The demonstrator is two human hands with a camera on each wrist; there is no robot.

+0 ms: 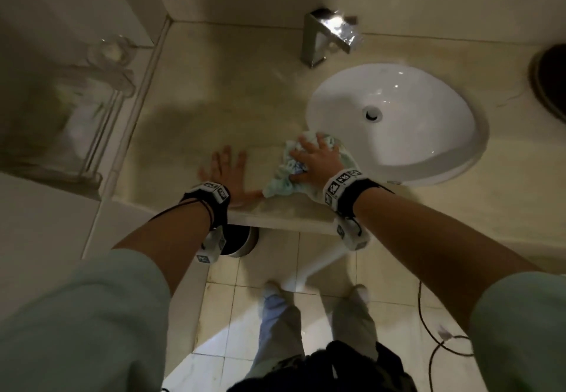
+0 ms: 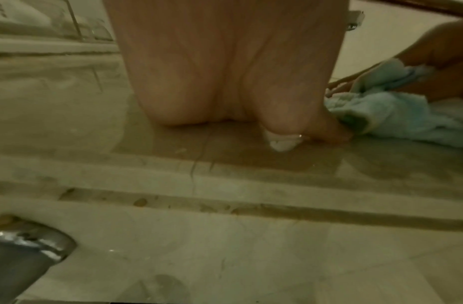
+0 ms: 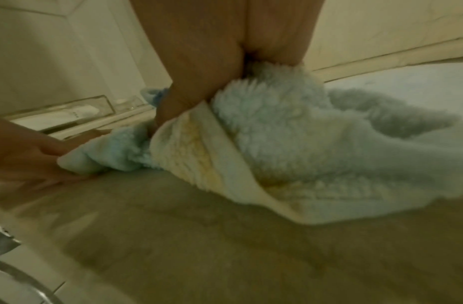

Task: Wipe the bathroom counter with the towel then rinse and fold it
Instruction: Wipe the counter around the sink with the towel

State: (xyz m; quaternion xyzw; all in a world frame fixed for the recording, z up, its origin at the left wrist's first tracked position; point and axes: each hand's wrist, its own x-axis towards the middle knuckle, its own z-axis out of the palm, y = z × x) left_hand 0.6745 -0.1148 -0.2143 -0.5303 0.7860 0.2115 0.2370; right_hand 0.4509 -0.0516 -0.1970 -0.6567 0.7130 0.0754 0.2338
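A crumpled light-blue towel (image 1: 281,182) (image 2: 394,115) (image 3: 290,144) lies on the beige stone counter (image 1: 214,100), just left of the white oval sink (image 1: 428,85). My right hand (image 1: 317,159) (image 3: 199,61) lies on top of it, fingers spread over the bunch and thumb tucked into a fold, gripping and pressing it down near the front edge. My left hand (image 1: 226,171) (image 2: 225,72) lies flat on the counter to the left. Its fingers are straight and its thumb touches the towel's edge.
A square chrome faucet (image 1: 321,36) stands behind the sink. On the left a clear glass shelf (image 1: 76,116) holds glass items. A dark round object (image 1: 551,79) sits at the far right. Below the counter are a round bin (image 1: 239,238), my feet and a cable (image 1: 428,330).
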